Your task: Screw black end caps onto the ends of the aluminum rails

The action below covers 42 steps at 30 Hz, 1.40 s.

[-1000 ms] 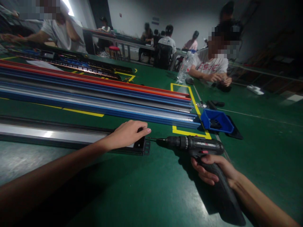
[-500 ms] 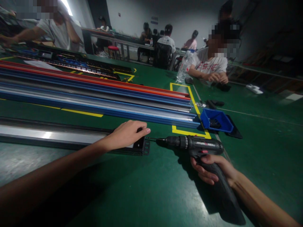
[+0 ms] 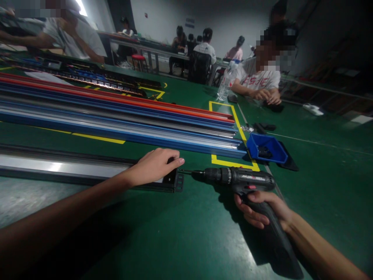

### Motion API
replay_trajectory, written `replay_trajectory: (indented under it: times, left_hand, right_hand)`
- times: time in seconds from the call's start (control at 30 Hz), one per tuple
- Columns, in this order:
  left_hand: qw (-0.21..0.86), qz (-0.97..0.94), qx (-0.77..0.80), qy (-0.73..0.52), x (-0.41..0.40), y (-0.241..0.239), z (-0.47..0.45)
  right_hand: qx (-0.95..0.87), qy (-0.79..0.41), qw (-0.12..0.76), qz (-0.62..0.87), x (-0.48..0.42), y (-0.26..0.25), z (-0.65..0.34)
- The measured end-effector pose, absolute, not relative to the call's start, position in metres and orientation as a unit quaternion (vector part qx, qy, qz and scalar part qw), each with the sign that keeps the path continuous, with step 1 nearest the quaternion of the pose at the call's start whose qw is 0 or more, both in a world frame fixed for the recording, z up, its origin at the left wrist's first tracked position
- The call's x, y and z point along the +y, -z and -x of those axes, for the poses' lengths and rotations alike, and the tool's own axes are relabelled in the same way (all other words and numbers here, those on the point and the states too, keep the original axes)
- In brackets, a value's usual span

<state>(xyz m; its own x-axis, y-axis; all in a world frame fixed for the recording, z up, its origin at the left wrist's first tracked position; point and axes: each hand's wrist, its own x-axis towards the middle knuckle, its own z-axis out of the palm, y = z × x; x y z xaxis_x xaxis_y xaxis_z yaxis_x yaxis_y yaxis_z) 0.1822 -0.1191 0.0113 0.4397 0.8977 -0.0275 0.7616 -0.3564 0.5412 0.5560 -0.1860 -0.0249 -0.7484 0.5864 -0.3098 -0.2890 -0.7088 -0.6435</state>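
My right hand (image 3: 262,210) is wrapped round the handle of a black cordless drill (image 3: 253,181), which points left. Its long thin bit (image 3: 189,172) reaches the end of a long black-edged metal profile (image 3: 72,165) lying on the green table. A black end cap with a slotted tab (image 3: 180,182) closes that end. Over the profile's right end lies my left hand (image 3: 157,165), its fingers curled over the far side and the thumb pointing right. The fingertips and the exact spot where the bit meets the cap are hidden.
Blue, grey and orange-red rails (image 3: 145,126) lie side by side behind the profile. A blue bin (image 3: 268,147) with dark small parts stands right of them, near yellow tape (image 3: 233,163). A plastic bottle (image 3: 224,83) stands farther back. People sit across the table.
Both my hands, the drill and the profile keep almost the same place. The person at the upper left has shifted their head and arms slightly.
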Motion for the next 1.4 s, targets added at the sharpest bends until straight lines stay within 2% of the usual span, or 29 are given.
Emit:
replay_trajectory:
  times: [1.4]
  left_hand:
    - [0.249,-0.816,0.502,-0.142,-0.1177,-0.0111,-0.1831]
  right_hand:
    - [-0.286,-0.886,0.241,0.274,-0.1873,0.0244,-0.5569]
